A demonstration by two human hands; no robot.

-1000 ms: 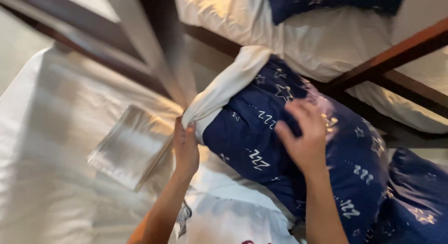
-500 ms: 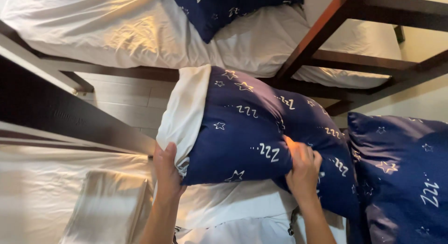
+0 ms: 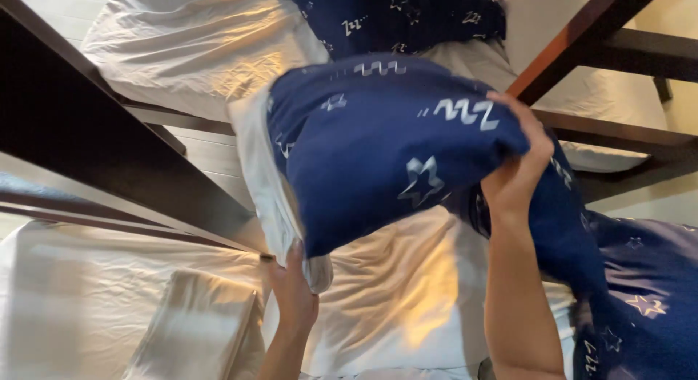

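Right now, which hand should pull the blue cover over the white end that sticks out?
Probably the left hand: it grips the pillow at its exposed white end, while the right hand holds the covered far side.

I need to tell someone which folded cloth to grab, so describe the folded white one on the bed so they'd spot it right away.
Start at the dark wooden bed frame on the left, then drop to the white-sheeted mattress below it. The folded white sheet lies flat there, just left of the left hand. Unlike the navy star-print pillow raised above, it is plain, pale and neatly squared.
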